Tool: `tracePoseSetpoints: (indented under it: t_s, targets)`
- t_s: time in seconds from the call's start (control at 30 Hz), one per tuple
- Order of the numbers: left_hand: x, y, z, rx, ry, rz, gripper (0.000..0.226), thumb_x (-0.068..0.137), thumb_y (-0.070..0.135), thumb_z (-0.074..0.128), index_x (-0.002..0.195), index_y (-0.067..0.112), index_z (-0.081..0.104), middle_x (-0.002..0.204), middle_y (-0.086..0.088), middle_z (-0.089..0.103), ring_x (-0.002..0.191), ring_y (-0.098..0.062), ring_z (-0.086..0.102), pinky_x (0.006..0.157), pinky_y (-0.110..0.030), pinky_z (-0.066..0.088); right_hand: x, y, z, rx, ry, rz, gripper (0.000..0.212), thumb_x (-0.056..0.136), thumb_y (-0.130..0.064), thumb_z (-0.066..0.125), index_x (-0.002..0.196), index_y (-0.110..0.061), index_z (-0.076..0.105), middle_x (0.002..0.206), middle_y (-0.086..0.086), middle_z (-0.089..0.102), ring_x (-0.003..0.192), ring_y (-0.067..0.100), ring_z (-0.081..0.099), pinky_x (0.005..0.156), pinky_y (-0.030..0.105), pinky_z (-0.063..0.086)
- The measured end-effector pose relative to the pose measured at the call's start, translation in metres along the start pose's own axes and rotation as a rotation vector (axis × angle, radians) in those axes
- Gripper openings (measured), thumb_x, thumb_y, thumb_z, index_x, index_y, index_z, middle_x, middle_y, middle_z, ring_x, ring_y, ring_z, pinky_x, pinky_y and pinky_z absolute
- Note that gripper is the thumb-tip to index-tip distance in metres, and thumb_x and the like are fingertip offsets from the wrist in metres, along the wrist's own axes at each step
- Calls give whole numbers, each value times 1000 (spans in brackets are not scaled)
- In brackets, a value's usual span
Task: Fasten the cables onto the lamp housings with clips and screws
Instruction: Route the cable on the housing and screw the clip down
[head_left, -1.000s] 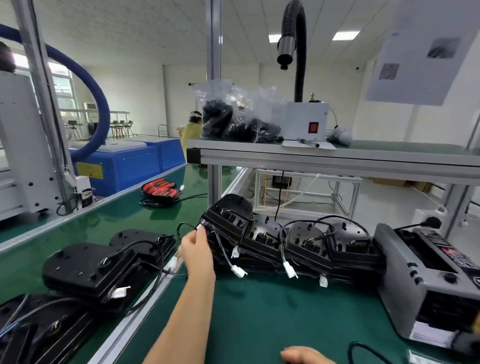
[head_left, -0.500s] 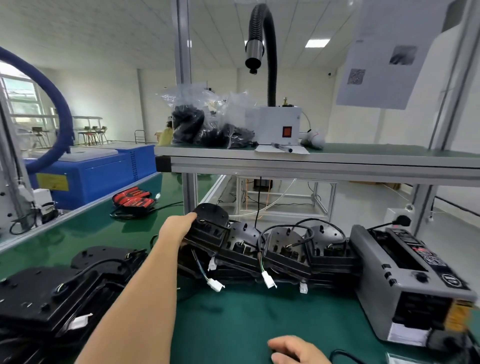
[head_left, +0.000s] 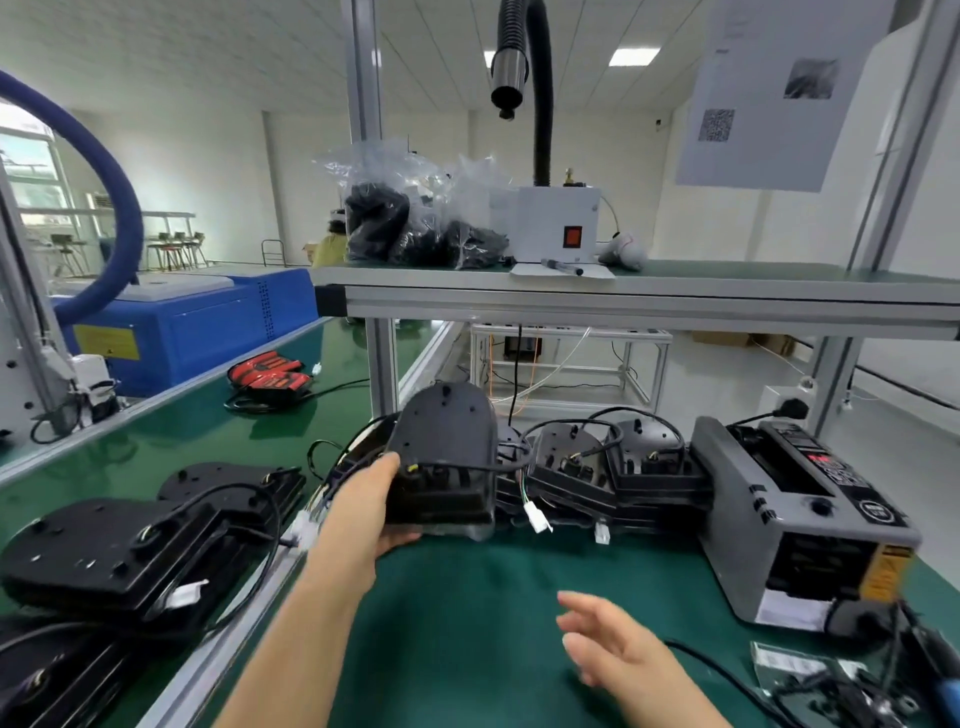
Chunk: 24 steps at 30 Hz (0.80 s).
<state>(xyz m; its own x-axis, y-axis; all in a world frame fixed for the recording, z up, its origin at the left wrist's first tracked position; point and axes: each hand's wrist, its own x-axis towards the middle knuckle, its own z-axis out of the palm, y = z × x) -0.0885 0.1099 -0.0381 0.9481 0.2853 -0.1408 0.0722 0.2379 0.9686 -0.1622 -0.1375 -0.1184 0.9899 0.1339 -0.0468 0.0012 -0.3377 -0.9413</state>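
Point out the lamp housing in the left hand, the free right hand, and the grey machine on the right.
lamp housing (head_left: 441, 447), head view, its dark back face
right hand (head_left: 618, 649), head view, palm
grey machine (head_left: 748, 499), head view, left side wall

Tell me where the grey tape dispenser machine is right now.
In the head view, the grey machine sits on the green mat at the right, just right of the row of lamp housings.
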Motion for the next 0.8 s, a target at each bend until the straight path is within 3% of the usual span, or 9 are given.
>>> tracePoseSetpoints:
  t_s: [0.07, 0.17, 0.33, 0.4, 0.47, 0.53, 0.6, 0.67, 0.8]
  targets:
    - [-29, -27, -2, 4, -43, 4, 18, 94, 32, 53, 94, 17, 62, 84, -4, 66, 71, -19, 64, 45, -25, 50, -10, -3, 1, 80, 54, -32, 41, 89, -11, 63, 119, -37, 57, 108, -7, 67, 89, 3, 66, 75, 23, 52]
    - [-62, -69, -5, 33, -76, -44, 26, 93, 35, 53, 110, 18, 62, 94, -2, 67, 80, -18, 66, 55, -28, 53, -24, -6, 3, 88, 62, -71, 49, 91, -13, 60, 124, -47, 49, 113, -13, 64, 99, 4, 64, 77, 23, 53]
    - [-100, -108, -1, 8, -76, -126, 40, 89, 35, 59, 127, 24, 53, 112, 8, 60, 94, -13, 63, 56, -29, 55, -46, -1, 3, 15, 51, -63, 44, 94, -23, 56, 126, -52, 45, 125, -30, 51, 113, -8, 53, 93, 21, 49]
    - [-111, -118, 1, 46, -112, -151, 45, 89, 38, 59, 131, 25, 49, 119, 8, 56, 99, -11, 60, 63, -33, 57, -53, 4, 0, -14, 67, -43, 40, 95, -29, 54, 122, -56, 43, 126, -38, 44, 118, -10, 47, 103, 21, 42]
    - [-120, -127, 0, 169, -143, -156, 57, 86, 47, 57, 138, 28, 42, 132, 7, 48, 113, -15, 54, 88, -42, 52, -59, 10, -2, -13, 75, -17, 38, 95, -31, 54, 120, -57, 42, 124, -41, 42, 116, -15, 45, 101, 16, 40]
    - [-128, -131, -1, 349, -156, -96, 68, 83, 56, 52, 144, 32, 32, 143, 8, 39, 127, -13, 42, 108, -37, 34, -64, 16, -3, -21, 87, 7, 38, 94, -31, 55, 122, -54, 42, 122, -41, 43, 110, -21, 45, 92, 7, 41]
    - [-135, -130, -1, 539, -171, -27, 73, 85, 62, 45, 147, 32, 22, 150, 9, 30, 133, -11, 34, 106, -28, 27, -68, 21, -5, -26, 101, 30, 38, 94, -30, 56, 122, -51, 44, 120, -40, 45, 101, -28, 45, 79, 0, 40]
    - [-139, -127, 0, 757, -198, 35, 72, 88, 65, 36, 148, 31, 17, 151, 10, 28, 135, -11, 32, 101, -27, 27, -71, 27, -7, -30, 108, 41, 39, 93, -28, 58, 122, -51, 45, 119, -40, 46, 99, -28, 47, 77, 0, 41]
    - [-145, -122, 1, 1139, -198, 189, 65, 90, 67, 19, 143, 31, 27, 137, 9, 48, 122, -13, 48, 95, -29, 40, -74, 29, -8, -54, 120, 57, 38, 93, -30, 57, 118, -55, 45, 122, -38, 47, 109, -19, 48, 101, 16, 39]
